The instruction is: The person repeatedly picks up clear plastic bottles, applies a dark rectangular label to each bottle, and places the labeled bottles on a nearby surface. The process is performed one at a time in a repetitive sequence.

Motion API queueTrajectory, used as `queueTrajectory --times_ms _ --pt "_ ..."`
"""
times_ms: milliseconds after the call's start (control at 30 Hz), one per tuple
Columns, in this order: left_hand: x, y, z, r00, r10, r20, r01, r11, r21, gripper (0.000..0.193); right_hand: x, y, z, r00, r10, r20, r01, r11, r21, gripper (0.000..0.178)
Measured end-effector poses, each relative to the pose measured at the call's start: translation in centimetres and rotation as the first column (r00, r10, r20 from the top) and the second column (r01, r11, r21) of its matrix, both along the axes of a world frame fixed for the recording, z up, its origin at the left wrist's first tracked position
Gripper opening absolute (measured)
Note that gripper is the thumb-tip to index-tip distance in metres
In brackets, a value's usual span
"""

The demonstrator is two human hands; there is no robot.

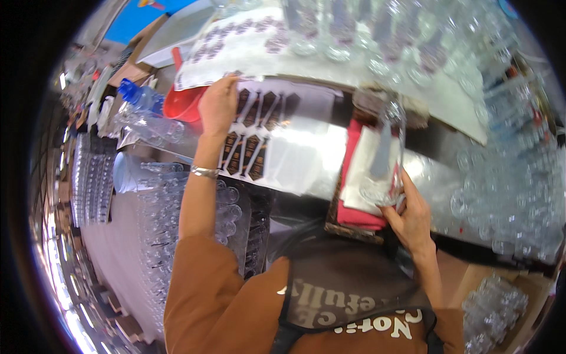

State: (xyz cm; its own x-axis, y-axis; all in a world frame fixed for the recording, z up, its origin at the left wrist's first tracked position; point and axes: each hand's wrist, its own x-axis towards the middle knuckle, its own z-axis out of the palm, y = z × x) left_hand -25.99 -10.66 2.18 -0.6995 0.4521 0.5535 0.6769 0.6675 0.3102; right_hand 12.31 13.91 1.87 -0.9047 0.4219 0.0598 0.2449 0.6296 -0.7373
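Note:
My right hand [414,219] grips a tall clear glass bottle [384,156] near its wide end. The bottle lies over a folded white cloth [355,177] and a red cloth [351,217], its narrow end on a brownish fuzzy rest [417,112]. My left hand [217,107] is closed in a pinch at the upper left corner of a decal sheet [283,154]; what its fingertips hold is too small to make out. Rows of dark tie-shaped decals [254,154] are on the sheet, which lies on a shiny metal surface [415,168].
A red bowl [184,105] sits beside my left hand, with a blue-capped plastic bottle [140,95] farther left. Another patterned sheet [236,38] lies behind. Glassware [495,177] crowds the right side and the far edge. Glass pieces [165,218] stand at left; a cardboard box [533,318] holds more.

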Motion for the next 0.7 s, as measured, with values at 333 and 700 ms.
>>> queueTrajectory --times_ms 333,700 --pt "19.6 11.3 5.3 0.706 -0.708 -0.012 0.708 0.706 0.012 0.061 -0.2 0.2 -0.1 0.989 0.003 -0.151 0.013 0.994 0.105 0.079" --pt "20.0 11.7 1.5 0.680 -0.704 0.204 0.691 0.709 0.143 0.049 0.3 1.4 -0.1 0.990 0.086 -0.112 -0.087 0.996 0.001 0.076"
